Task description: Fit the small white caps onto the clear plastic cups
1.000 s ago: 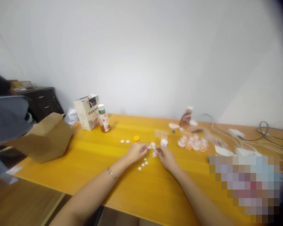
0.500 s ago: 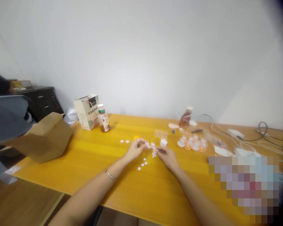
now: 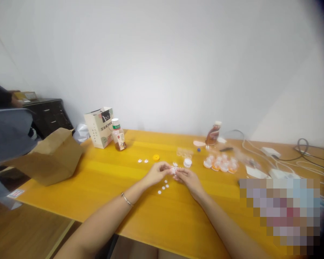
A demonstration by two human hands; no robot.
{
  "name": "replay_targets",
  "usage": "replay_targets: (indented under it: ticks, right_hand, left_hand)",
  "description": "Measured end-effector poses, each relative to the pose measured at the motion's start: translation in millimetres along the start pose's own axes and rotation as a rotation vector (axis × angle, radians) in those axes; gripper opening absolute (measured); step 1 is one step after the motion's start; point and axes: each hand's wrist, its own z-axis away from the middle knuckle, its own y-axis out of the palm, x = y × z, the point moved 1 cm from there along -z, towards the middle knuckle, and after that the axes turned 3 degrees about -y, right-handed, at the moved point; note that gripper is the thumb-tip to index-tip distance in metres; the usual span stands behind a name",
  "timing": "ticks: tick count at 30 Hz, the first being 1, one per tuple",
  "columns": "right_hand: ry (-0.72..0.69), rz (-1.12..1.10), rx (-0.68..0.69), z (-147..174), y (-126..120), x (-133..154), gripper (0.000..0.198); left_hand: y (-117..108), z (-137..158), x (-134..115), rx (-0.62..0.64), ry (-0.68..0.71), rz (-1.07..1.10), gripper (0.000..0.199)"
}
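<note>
Between my two hands is a small white openwork piece with dark or reddish specks (image 3: 174, 169); its exact kind is too blurred to make out. My left hand (image 3: 160, 172) pinches it from the left, and my right hand (image 3: 188, 180) closes on its right side. Just below lie several small white discs (image 3: 163, 187) on the table. Beyond my left hand sit a yellow round piece (image 3: 156, 157) and two white pieces with small knobs (image 3: 143, 161). A white round container (image 3: 187, 163) stands just behind my right hand.
Clear-domed cups with orange and white bases (image 3: 220, 164) cluster right of my hands. Two drink bottles (image 3: 120, 136) stand at the back, one beside a paper gift bag (image 3: 97, 131). A brown paper bag (image 3: 56, 158) lies left. Cables (image 3: 302, 151) run at right.
My hands have come closer together around the white piece, which looked more stretched out before. My left hand has shifted slightly right, uncovering more of the yellow round piece.
</note>
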Motion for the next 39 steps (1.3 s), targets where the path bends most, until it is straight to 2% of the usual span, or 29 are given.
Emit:
replay_targets:
  ticks: [4, 14, 24, 32, 39]
  right_hand:
    - [0.022, -0.111, 0.044, 2.8, 5.5, -1.0, 0.018]
    - [0.04, -0.145, 0.061, 4.5, 7.5, 1.0, 0.018]
    - [0.017, -0.087, 0.087, 3.7, 7.5, 0.5, 0.021]
    - [-0.024, -0.016, 0.059, 6.0, 10.0, 4.8, 0.02]
    - [-0.039, -0.006, 0.066, 7.4, 10.9, 7.1, 0.021]
  left_hand:
    - [1.5, -0.1, 5.3, -0.012, 0.002, 0.015, 0.014]
    - [2.2, 3.0, 0.2, -0.099, 0.056, -0.124, 0.015]
    - [1.0, 2.5, -0.7, -0.103, 0.069, -0.181, 0.015]
    - [0.2, 4.9, -5.1, -0.156, 0.13, -0.28, 0.013]
    - [1.8, 2.2, 4.1, -0.083, 0.053, -0.205, 0.018]
